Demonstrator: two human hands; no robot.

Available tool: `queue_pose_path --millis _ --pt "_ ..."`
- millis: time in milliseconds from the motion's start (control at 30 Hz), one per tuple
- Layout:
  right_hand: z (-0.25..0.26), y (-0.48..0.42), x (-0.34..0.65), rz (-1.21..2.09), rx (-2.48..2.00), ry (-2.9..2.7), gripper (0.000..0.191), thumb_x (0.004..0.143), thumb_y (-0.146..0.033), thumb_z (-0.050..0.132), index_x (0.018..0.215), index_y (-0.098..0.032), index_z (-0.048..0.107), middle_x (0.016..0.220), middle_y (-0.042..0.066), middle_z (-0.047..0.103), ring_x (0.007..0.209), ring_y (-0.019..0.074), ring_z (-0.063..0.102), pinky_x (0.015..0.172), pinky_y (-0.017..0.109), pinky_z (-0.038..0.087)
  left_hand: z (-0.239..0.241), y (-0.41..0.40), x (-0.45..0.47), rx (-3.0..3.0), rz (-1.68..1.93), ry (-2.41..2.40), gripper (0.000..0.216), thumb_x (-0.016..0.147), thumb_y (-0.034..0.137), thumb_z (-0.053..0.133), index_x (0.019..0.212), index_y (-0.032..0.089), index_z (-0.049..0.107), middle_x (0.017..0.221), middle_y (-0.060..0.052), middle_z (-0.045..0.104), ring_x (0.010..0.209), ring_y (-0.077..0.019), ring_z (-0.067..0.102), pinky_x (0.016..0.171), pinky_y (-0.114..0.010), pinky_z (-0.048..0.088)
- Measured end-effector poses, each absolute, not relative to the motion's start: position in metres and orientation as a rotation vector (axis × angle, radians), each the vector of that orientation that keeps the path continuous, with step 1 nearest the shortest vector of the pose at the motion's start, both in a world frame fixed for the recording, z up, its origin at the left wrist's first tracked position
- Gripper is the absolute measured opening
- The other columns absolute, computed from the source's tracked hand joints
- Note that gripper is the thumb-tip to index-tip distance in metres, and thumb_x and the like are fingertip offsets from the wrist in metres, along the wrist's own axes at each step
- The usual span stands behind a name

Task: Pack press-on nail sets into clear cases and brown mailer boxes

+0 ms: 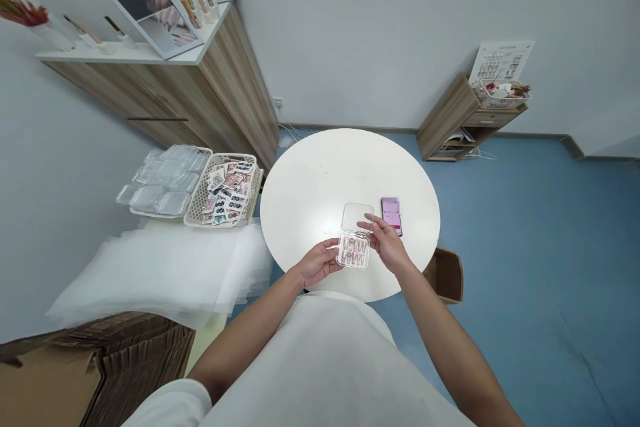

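Observation:
A small clear plastic box with its lid folded open is held over the near part of the white table. Inside it lie rows of pinkish press-on nails. My left hand grips the left edge of the box between thumb and fingers. On the other side, my right hand has its fingers at the raised lid and its thumb side near the hinge. A phone with a pink screen lies just beyond my right hand.
The round white table is in front of me. At left are a basket of nail cards, a pile of clear boxes, translucent bags and folded cardboard. An open carton stands right of the table, below a wooden cabinet.

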State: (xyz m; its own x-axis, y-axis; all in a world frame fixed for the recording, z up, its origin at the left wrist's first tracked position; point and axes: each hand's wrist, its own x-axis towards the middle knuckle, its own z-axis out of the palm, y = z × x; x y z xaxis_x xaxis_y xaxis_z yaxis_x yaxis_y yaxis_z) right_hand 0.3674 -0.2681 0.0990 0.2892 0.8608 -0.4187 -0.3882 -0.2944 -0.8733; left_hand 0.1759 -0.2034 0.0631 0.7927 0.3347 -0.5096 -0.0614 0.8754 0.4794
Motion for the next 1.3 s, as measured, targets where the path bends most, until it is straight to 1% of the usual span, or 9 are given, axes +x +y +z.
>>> queue_pose_path --millis 100,200,267,333,567,800,933,1067,1300 --pt "0.102 -0.274 0.366 1.335 -1.304 -0.561 0.035 0.074 -0.047 0.056 0.103 -0.028 0.058 0.116 0.006 0.057 0.103 0.02 0.055 0.083 0.034 0.046 0.063 -0.203 0.176 0.455 0.255 0.632 0.041 0.069 0.023 0.069 0.107 0.016 0.055 0.092 -0.008 0.065 0.076 -0.0123 0.062 0.072 -0.026 0.049" --pt "0.104 -0.283 0.363 1.358 -1.319 -0.585 0.032 0.074 -0.047 0.056 0.101 -0.03 0.059 0.133 0.002 0.042 0.118 0.0208 0.042 0.086 0.035 0.044 0.063 -0.203 0.178 0.458 0.306 0.653 0.042 0.07 0.024 0.068 0.109 0.018 0.054 0.092 -0.007 0.065 0.074 -0.0106 0.062 0.073 -0.025 0.049" --pt "0.103 -0.288 0.359 1.383 -1.327 -0.573 0.032 0.073 -0.046 0.057 0.102 -0.032 0.059 0.14 -0.001 0.031 0.122 0.0212 0.037 0.085 0.035 0.045 0.065 -0.203 0.18 0.458 0.329 0.658 0.041 0.071 0.024 0.067 0.11 0.019 0.054 0.091 -0.006 0.065 0.074 -0.0095 0.061 0.075 -0.024 0.048" --pt "0.1 -0.293 0.354 1.413 -1.31 -0.558 0.034 0.073 -0.045 0.058 0.104 -0.033 0.058 0.141 -0.002 0.028 0.121 0.0216 0.038 0.085 0.036 0.045 0.067 -0.202 0.182 0.453 0.343 0.649 0.039 0.073 0.024 0.066 0.11 0.019 0.055 0.092 -0.005 0.065 0.076 -0.0094 0.061 0.076 -0.023 0.048" --pt "0.098 -0.297 0.348 1.362 -1.315 -0.486 0.035 0.072 -0.037 0.057 0.105 -0.031 0.059 0.138 -0.001 0.035 0.115 0.0223 0.044 0.088 0.035 0.044 0.081 -0.201 0.182 0.471 0.327 0.624 0.037 0.079 0.034 0.056 0.112 0.017 0.055 0.103 -0.01 0.062 0.086 -0.0152 0.06 0.08 -0.029 0.047" --pt "0.099 -0.304 0.343 1.321 -1.341 -0.452 0.061 0.071 -0.035 0.062 0.126 -0.037 0.036 0.133 0.003 0.04 0.103 0.0168 0.053 0.081 0.032 0.046 0.084 -0.207 0.182 0.741 0.36 0.733 0.049 0.068 0.027 0.069 0.114 0.022 0.053 0.107 -0.007 0.058 0.091 -0.0156 0.058 0.085 -0.035 0.046" --pt "0.096 -0.304 0.343 1.429 -1.436 -0.42 0.047 0.068 -0.04 0.065 0.111 -0.024 0.053 0.102 0.006 0.058 0.081 0.0168 0.062 0.079 0.037 0.049 0.082 -0.209 0.182 0.844 0.374 0.772 0.053 0.068 0.032 0.068 0.117 0.022 0.051 0.107 -0.007 0.056 0.093 -0.0172 0.058 0.084 -0.036 0.047" --pt "0.095 -0.303 0.344 1.408 -1.505 -0.433 0.045 0.066 -0.042 0.066 0.102 -0.019 0.057 0.088 0.005 0.061 0.072 0.0169 0.063 0.073 0.036 0.052 0.078 -0.209 0.178 0.97 0.337 0.885 0.065 0.066 0.035 0.07 0.123 0.019 0.044 0.094 -0.007 0.061 0.083 -0.0162 0.061 0.079 -0.035 0.049" --pt "0.09 -0.299 0.339 1.356 -1.557 -0.41 0.046 0.06 -0.041 0.07 0.097 -0.016 0.059 0.076 0.004 0.065 0.076 0.0176 0.062 0.073 0.035 0.052 0.075 -0.211 0.177 1.048 0.289 0.976 0.045 0.061 0.037 0.073 0.094 0.011 0.058 0.071 -0.007 0.065 0.07 -0.0173 0.063 0.067 -0.032 0.05"
